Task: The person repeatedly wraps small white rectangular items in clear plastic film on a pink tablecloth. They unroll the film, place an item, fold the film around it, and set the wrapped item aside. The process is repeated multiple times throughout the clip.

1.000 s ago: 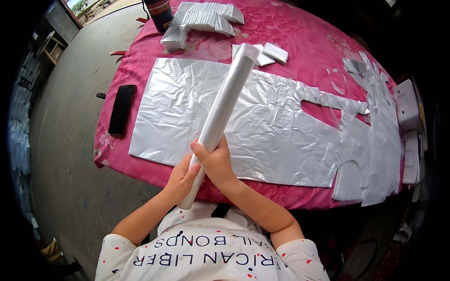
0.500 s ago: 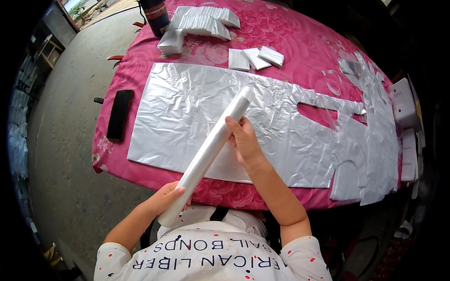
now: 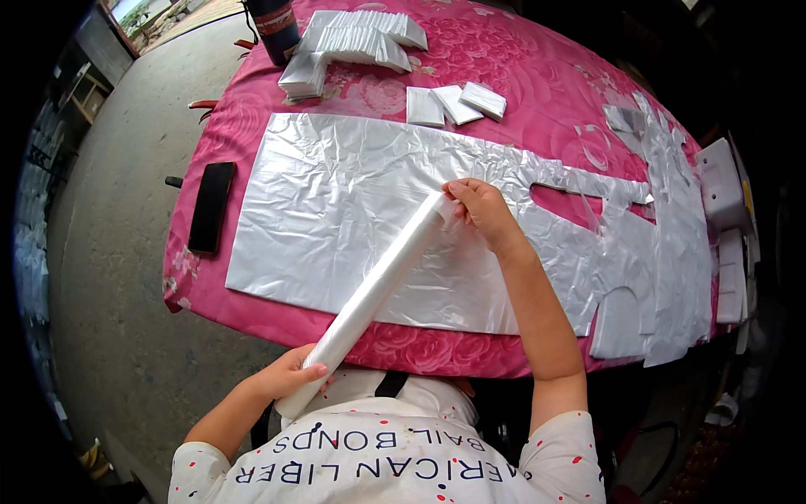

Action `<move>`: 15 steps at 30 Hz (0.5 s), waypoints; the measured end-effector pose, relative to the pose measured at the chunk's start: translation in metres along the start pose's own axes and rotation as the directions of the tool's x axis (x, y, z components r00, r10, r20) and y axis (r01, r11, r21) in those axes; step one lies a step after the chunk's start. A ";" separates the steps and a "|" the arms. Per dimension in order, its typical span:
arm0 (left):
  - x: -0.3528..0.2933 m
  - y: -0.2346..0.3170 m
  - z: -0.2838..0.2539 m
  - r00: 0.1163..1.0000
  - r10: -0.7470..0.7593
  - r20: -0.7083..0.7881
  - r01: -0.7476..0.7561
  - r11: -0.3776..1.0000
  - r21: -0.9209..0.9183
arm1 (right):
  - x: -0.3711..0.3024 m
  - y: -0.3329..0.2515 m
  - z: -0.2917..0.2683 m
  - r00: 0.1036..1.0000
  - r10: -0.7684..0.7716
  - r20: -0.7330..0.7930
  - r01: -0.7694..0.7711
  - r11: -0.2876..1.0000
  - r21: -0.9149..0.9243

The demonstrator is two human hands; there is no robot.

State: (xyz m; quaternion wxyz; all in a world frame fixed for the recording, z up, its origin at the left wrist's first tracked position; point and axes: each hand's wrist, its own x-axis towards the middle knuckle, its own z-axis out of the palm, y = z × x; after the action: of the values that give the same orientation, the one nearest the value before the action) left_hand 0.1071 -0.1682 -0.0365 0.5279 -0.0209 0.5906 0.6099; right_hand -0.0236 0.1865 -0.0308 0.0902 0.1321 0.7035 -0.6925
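Observation:
A long white roll of thin plastic slants up and to the right from my lap over the table. My left hand wraps round its near, lower end, with the thumb on top. At the far end, the fingers of my right hand pinch the roll's rim. Beneath the roll, a flat silvery-white plastic bag with wrinkles lies spread out. Its cut-out handle part points to the right, and more crumpled plastic bags lie at that end.
On the pink rose-patterned tablecloth, a black phone lies at the left. Farther back stand a dark cup and stacks of folded white packets, with three loose packets nearer. White plastic containers stand at the right edge.
My right hand has slid from the roll's upper middle to its far end and now pinches the rim. The roll's far end has come nearer and lower; my left hand keeps its hold.

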 end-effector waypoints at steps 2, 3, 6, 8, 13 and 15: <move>0.000 0.000 -0.001 1.000 0.013 0.016 -0.013 1.000 0.001 | -0.001 -0.007 -0.001 0.996 0.058 0.069 -0.052 0.995 -0.087; 0.000 -0.001 -0.002 1.000 0.020 0.024 -0.020 1.000 0.001 | -0.001 -0.009 -0.002 0.991 0.089 0.101 -0.076 0.988 -0.132; 0.001 -0.003 -0.005 0.999 0.021 0.042 -0.020 1.000 -0.016 | -0.002 -0.010 -0.003 0.977 0.096 0.192 -0.055 0.977 -0.208; 0.001 -0.006 -0.005 1.000 0.009 0.017 -0.009 0.999 -0.040 | 0.001 -0.007 -0.007 0.970 0.101 0.222 -0.059 0.980 -0.188; 0.002 0.008 0.005 0.997 -0.024 -0.080 0.031 0.996 0.088 | -0.002 -0.008 -0.008 0.990 0.044 0.134 -0.019 0.983 -0.182; 0.003 0.012 0.007 0.996 -0.040 -0.081 0.045 0.997 0.068 | 0.004 -0.001 -0.020 0.999 -0.021 0.050 0.029 0.984 -0.177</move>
State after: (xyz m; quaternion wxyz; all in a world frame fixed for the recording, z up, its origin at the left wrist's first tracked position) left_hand 0.1024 -0.1579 -0.0278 0.5173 -0.0390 0.6315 0.5762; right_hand -0.0263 0.2062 -0.0303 0.1097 0.0981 0.7617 -0.6310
